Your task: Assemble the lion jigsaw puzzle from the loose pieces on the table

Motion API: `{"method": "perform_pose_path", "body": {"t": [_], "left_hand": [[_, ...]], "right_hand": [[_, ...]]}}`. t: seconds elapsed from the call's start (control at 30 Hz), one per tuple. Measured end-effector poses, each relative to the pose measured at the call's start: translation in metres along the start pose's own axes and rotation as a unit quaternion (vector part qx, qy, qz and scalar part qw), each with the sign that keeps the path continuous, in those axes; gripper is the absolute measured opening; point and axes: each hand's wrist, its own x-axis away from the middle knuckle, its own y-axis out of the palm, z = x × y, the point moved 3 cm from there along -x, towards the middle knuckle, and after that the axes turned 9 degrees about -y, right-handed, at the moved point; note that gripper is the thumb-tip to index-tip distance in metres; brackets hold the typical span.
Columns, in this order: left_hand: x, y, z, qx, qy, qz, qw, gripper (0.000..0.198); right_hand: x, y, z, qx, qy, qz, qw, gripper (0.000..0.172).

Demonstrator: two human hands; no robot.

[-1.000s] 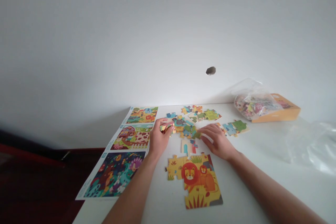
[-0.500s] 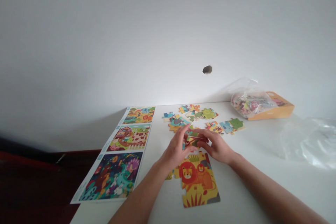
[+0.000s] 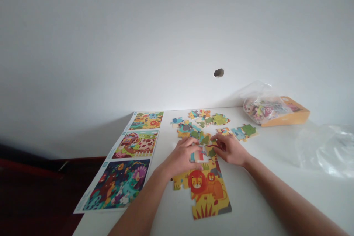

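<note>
A partly joined jigsaw puzzle (image 3: 208,191) shows two lions on yellow ground and lies flat on the table in front of me. Just above its upper left part, my left hand (image 3: 181,158) is curled, thumb and fingers closed around a puzzle piece (image 3: 197,156) with blue, white and red on it. My right hand (image 3: 231,149) pinches the edge of a green and yellow puzzle piece (image 3: 211,152) at the puzzle's top. Fingers cover parts of both pieces. Several loose puzzle pieces (image 3: 186,128) lie beyond my hands, some overlapping.
To the left lies a sheet with three printed pictures (image 3: 135,144). An orange box (image 3: 293,118) with a clear bag of pieces (image 3: 264,110) stands at the back right against the white wall (image 3: 177,44). A crumpled clear plastic bag (image 3: 332,151) rests at the right.
My hands were close together over a raised piece. They have moved apart and down, the left towards the left, uncovering green pieces beyond. The lion section has barely shifted.
</note>
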Motion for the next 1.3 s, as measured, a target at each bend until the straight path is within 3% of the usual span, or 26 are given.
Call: {"method": "perform_pose_path", "body": {"t": [0.27,0.37,0.47,0.53,0.8,0.87,0.97,1.03,1.3], "left_hand": [[0.002,-0.001,-0.002,0.044,0.027,-0.026,0.998,0.053],[0.003,0.000,0.000,0.065,0.028,-0.031,0.997,0.050],[0.003,-0.002,0.002,0.044,0.031,-0.018,0.998,0.030],[0.002,-0.003,0.000,0.025,0.032,-0.003,0.999,0.019],[0.001,-0.012,-0.013,-0.041,-0.029,0.082,0.995,0.022],[0.003,-0.012,-0.008,-0.041,-0.018,0.065,0.997,0.035],[0.004,-0.008,0.001,-0.034,0.013,0.010,0.999,0.079],[0.004,-0.005,0.004,-0.037,0.020,-0.014,0.999,0.093],[0.003,-0.002,0.004,-0.051,0.012,-0.028,0.998,0.086]], "right_hand": [[0.001,0.004,0.011,-0.102,0.062,0.025,0.993,0.010],[0.001,0.009,0.014,-0.206,0.085,0.052,0.973,0.014],[0.001,0.017,0.012,-0.257,0.085,0.038,0.962,0.019],[0.001,0.021,0.010,-0.249,0.076,0.025,0.965,0.022],[0.000,0.016,0.000,-0.123,0.056,-0.020,0.991,0.022],[0.000,0.014,-0.002,-0.104,0.047,-0.023,0.993,0.018],[0.000,0.012,-0.003,-0.080,0.034,-0.023,0.996,0.012],[0.001,0.013,-0.003,-0.066,0.024,-0.022,0.997,0.011],[-0.001,0.014,-0.006,-0.025,-0.017,-0.010,0.999,0.011]]}}
